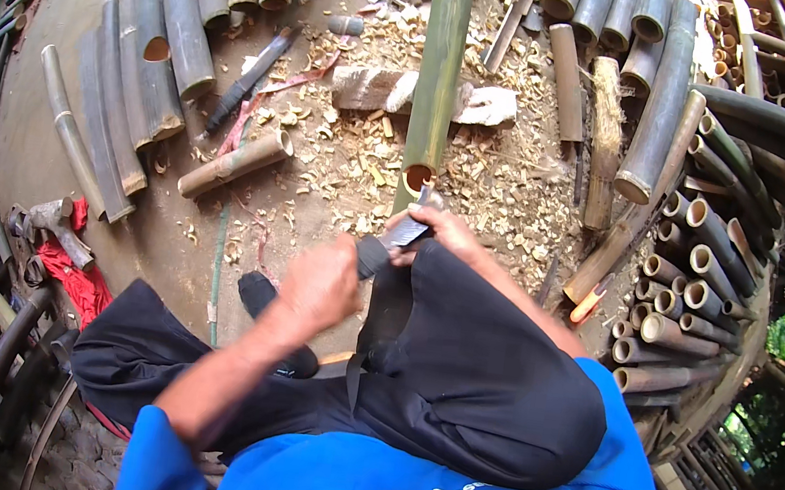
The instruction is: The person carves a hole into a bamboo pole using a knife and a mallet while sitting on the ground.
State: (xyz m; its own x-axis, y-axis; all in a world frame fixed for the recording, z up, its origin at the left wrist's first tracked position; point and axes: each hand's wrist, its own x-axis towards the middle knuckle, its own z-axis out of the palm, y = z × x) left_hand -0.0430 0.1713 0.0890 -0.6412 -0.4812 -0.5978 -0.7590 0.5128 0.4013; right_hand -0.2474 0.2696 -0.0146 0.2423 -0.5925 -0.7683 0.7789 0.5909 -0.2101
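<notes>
My left hand (320, 283) is wrapped around the dark handle (371, 257) of a knife. The knife's flat grey blade (406, 231) points away from me, up toward the near end of a green bamboo pole (438, 73). My right hand (444, 232) is closed at the blade, just below the pole's orange-brown opening. Whether its fingers grip the blade, the bamboo or both, I cannot tell. The pole runs straight ahead, lying across a pale, rough block of wood (363, 89). My raised right knee in black trousers sits close below the hands.
Pale shavings (508, 196) cover the ground around the pole. A short bamboo piece (236, 165) and a dark-handled tool (251, 78) lie left. Long bamboo lengths (185, 10) flank both sides. Stacked bamboo tubes (691, 314) and an orange-handled tool (589, 303) are at right.
</notes>
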